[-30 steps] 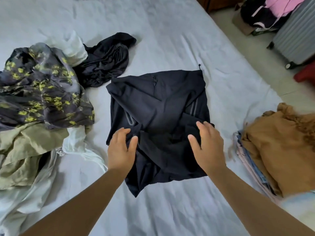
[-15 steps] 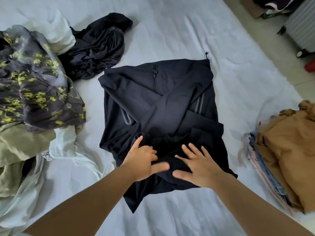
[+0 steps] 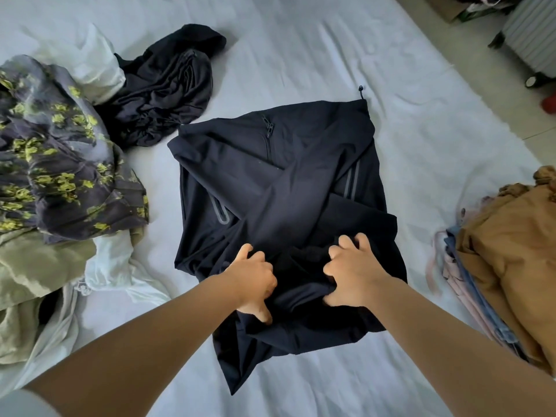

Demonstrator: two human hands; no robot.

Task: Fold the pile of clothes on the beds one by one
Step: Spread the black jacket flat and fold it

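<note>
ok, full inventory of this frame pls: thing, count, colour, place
dark jacket: 1, navy-black, centre of the bed, partly folded
black garment: 1, black, crumpled, beyond the jacket to its left
patterned garment: 1, grey with yellow-green print, left pile
white garment: 1, white, far end of the left pile
olive garment: 1, olive, near end of the left pile
pale sheer fabric: 1, white, beside the olive garment
folded stack: 1, tan on top, pink and blue edges below, right edge of the bed
bed sheet: 1, pale blue-white
suitcase: 1, grey ribbed, on the floor top right
left hand: 1, grips the jacket's near fabric
right hand: 1, grips the jacket's near fabric
</note>
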